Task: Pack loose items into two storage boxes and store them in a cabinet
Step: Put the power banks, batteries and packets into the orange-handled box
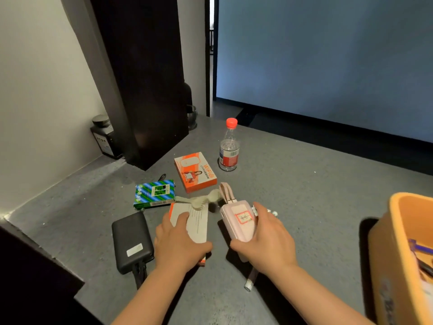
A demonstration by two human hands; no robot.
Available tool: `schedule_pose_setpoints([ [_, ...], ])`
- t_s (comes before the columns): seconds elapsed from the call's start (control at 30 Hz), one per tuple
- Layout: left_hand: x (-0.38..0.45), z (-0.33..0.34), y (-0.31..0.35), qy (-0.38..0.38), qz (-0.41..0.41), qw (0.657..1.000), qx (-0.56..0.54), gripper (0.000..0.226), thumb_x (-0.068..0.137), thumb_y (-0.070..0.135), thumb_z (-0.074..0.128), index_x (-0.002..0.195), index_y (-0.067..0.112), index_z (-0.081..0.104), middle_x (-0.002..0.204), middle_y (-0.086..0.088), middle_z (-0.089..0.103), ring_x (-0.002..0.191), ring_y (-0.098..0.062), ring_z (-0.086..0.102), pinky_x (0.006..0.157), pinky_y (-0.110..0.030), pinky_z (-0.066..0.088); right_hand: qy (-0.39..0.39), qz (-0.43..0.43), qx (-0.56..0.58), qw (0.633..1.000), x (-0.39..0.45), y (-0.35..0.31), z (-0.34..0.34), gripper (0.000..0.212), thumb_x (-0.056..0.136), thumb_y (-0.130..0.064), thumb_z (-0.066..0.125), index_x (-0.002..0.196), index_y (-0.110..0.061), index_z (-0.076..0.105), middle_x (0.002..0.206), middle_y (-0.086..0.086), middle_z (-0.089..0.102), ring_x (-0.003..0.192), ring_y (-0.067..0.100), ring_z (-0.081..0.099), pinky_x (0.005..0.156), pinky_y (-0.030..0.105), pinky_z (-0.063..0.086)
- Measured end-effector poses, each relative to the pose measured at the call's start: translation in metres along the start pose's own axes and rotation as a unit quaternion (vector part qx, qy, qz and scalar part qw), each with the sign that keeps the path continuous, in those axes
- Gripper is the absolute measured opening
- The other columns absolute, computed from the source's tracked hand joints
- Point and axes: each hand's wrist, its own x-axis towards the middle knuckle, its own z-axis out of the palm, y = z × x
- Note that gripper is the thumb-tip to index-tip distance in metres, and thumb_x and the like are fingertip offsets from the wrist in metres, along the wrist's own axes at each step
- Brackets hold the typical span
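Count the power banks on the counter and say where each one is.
2. The black power bank lies flat left of the left hand. The pink power bank is in the grip of the right hand. Others may be hidden in the yellow box.

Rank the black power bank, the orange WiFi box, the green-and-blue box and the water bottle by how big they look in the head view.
1. Black power bank, though it lies nearest the camera.
2. Orange WiFi box and green-and-blue box: too alike to separate.
3. Water bottle, standing farthest back, so its place is unsure.
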Motion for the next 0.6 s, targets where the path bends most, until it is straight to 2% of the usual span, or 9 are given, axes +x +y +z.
schedule_pose_setpoints([
  [0.13, -0.024, -0.016, 0.017, 0.027, 0.054, 0.998, 0.004, 0.097, 0.056, 0.056, 0.071, 0.14, 0.038, 0.025, 0.153, 0.001, 0.013, 0.134, -0.025, 0.021, 0.108, -0.044, 0.032, 0.034, -0.001, 0.011, 0.999, -0.019, 0.006, -0.035, 0.096, 0.061, -0.051, 0.069, 0.143, -0.031, 0.024, 0.125, -0.01, 0.049, 0.115, 0.014, 0.046, 0.076, 0.026, 0.039],
  [0.3, -0.048, -0.027, 0.061, 0.026, 0.132, 0.991, -0.019, 0.101, 0.055, 0.052, 0.076, 0.14, 0.043, 0.02, 0.156, 0.008, 0.006, 0.138, -0.024, 0.013, 0.11, -0.048, 0.027, 0.093, -0.002, 0.041, 0.995, -0.052, 0.022, -0.087, 0.09, 0.06, -0.052, 0.071, 0.135, -0.041, 0.023, 0.105, -0.019, 0.038, 0.098, 0.003, 0.037, 0.071, 0.024, 0.039],
  [0.4, -0.061, -0.018, 0.098, 0.022, 0.191, 0.981, -0.031, 0.101, 0.053, 0.049, 0.077, 0.139, 0.044, 0.023, 0.156, 0.009, 0.007, 0.138, -0.024, 0.012, 0.11, -0.05, 0.027, 0.124, 0.015, 0.048, 0.991, -0.075, 0.041, -0.115, 0.093, 0.061, -0.055, 0.072, 0.136, -0.043, 0.019, 0.116, -0.02, 0.041, 0.1, 0.0, 0.034, 0.075, 0.022, 0.037],
  [0.5, -0.077, -0.002, 0.136, 0.002, 0.25, 0.967, -0.053, 0.099, 0.054, 0.045, 0.078, 0.138, 0.043, 0.026, 0.155, 0.01, 0.008, 0.138, -0.022, 0.012, 0.109, -0.047, 0.026, 0.167, 0.057, 0.037, 0.984, -0.098, 0.068, -0.138, 0.099, 0.059, -0.059, 0.072, 0.14, -0.043, 0.016, 0.129, -0.02, 0.042, 0.115, 0.005, 0.04, 0.084, 0.026, 0.043],
  [0.6, -0.094, 0.018, 0.169, -0.034, 0.298, 0.95, -0.082, 0.098, 0.05, 0.046, 0.072, 0.138, 0.041, 0.03, 0.154, 0.01, 0.011, 0.134, -0.02, 0.016, 0.107, -0.043, 0.028, 0.203, 0.096, 0.028, 0.974, -0.121, 0.099, -0.162, 0.094, 0.06, -0.059, 0.072, 0.136, -0.043, 0.02, 0.121, -0.022, 0.043, 0.107, 0.002, 0.041, 0.077, 0.025, 0.042],
])
